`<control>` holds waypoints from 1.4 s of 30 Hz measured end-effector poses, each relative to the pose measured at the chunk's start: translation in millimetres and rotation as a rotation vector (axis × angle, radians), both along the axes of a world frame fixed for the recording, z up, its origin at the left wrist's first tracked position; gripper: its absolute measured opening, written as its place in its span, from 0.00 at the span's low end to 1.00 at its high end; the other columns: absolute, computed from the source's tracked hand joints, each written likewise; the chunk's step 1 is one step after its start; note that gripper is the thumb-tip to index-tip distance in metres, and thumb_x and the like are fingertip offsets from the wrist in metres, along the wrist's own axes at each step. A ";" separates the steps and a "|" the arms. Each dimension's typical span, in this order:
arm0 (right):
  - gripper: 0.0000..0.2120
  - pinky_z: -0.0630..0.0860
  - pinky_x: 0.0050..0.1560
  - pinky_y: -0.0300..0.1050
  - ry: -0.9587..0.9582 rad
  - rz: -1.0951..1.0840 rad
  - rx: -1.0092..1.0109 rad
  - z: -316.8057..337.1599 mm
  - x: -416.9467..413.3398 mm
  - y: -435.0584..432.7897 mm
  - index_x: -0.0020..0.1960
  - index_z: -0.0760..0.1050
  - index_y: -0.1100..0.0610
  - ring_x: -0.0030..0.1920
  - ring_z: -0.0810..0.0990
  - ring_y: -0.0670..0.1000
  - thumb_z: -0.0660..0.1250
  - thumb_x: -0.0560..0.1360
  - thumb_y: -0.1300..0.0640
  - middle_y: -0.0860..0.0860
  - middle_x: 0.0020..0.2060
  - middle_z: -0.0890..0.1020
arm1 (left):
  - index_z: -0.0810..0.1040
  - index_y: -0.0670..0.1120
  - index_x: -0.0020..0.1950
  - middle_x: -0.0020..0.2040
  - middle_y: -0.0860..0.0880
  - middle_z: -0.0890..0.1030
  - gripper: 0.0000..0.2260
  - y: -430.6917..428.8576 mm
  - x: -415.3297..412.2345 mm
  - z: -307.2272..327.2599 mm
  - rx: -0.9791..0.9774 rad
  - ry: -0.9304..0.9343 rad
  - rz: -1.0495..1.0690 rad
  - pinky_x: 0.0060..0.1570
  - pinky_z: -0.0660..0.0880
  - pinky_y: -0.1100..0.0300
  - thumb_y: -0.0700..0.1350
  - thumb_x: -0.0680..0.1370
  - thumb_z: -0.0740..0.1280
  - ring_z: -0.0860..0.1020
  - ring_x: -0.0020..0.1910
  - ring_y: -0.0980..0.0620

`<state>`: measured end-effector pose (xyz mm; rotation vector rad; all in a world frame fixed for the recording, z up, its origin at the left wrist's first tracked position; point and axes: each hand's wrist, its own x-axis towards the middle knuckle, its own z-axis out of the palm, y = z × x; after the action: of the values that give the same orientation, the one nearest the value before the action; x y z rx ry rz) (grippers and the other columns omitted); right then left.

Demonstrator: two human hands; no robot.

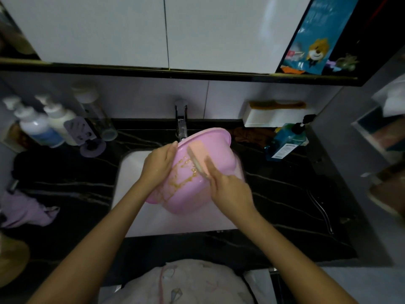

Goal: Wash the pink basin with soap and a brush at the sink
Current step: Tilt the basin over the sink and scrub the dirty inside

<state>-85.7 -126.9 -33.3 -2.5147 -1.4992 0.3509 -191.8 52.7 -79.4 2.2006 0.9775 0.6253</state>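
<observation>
Pink basin [203,150] with yellow-brown streaks, white sink [131,172], black veined countertop [285,194].

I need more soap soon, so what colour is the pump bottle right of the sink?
Blue, with a black pump: the soap bottle shows in the head view.

**Both hands closed and working, forearms converging**

I see both my bare forearms reaching forward from the lower corners and angling in toward each other. My left hand [158,164] is curled in a grip on a rim, fingers wrapped over the far side, thumb nearer me. My right hand [228,189] is closed around a handle, index finger stretched forward along its top, wrist bent slightly inward. The two hands sit near each other, not touching.
</observation>
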 end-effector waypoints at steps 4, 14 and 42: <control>0.24 0.68 0.45 0.47 0.071 -0.361 -0.058 9.4 38.0 33.3 0.76 0.53 0.54 0.56 0.76 0.60 0.52 0.81 0.57 0.59 0.59 0.76 | 0.67 0.53 0.35 0.37 0.46 0.77 0.17 -2.0 2.4 0.1 -0.002 0.019 -0.034 0.39 0.65 0.56 0.59 0.78 0.48 0.76 0.41 0.41; 0.17 0.71 0.53 0.46 0.318 -0.571 -0.143 39.5 37.3 54.0 0.64 0.69 0.63 0.58 0.76 0.60 0.55 0.77 0.60 0.60 0.60 0.77 | 0.75 0.44 0.44 0.43 0.42 0.81 0.19 -19.6 4.6 -2.4 0.009 0.077 -0.097 0.43 0.69 0.53 0.56 0.80 0.53 0.77 0.45 0.40; 0.24 0.72 0.38 0.47 0.063 -0.229 0.079 -8.9 20.3 -2.5 0.77 0.50 0.45 0.43 0.80 0.59 0.47 0.82 0.48 0.58 0.45 0.80 | 0.66 0.50 0.31 0.35 0.45 0.76 0.21 0.1 6.4 4.3 -0.019 0.096 -0.047 0.36 0.63 0.56 0.56 0.82 0.53 0.75 0.39 0.42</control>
<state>-65.4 -129.5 -42.2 -2.5520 -1.1627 0.3239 -185.4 52.9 -75.0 2.2480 0.9734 0.4911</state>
